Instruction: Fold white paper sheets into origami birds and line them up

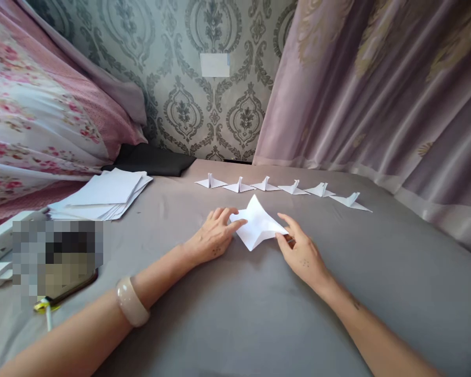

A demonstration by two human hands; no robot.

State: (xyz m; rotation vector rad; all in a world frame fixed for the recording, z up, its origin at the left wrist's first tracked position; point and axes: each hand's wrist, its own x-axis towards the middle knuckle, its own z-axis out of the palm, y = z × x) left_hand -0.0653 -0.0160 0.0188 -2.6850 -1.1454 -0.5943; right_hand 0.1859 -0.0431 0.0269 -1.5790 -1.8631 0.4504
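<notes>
A partly folded sheet of white paper (pixel 255 224) lies on the grey cloth in front of me, one corner pointing up and away. At its left side is my left hand (pixel 216 233), palm down, with the fingers spread and the index finger resting on the paper. My right hand (pixel 300 250) pinches the paper's right corner between thumb and fingers. Behind the sheet stands a row of several folded white paper birds (pixel 266 184), wings out to the sides.
To the left is a stack of white paper sheets (pixel 102 191), with a folded black cloth (pixel 153 158) behind it. A power strip (pixel 13 230) and a partly blurred phone-like device (pixel 74 288) with a cable lie nearer. Curtains (pixel 337 94) hang at the right.
</notes>
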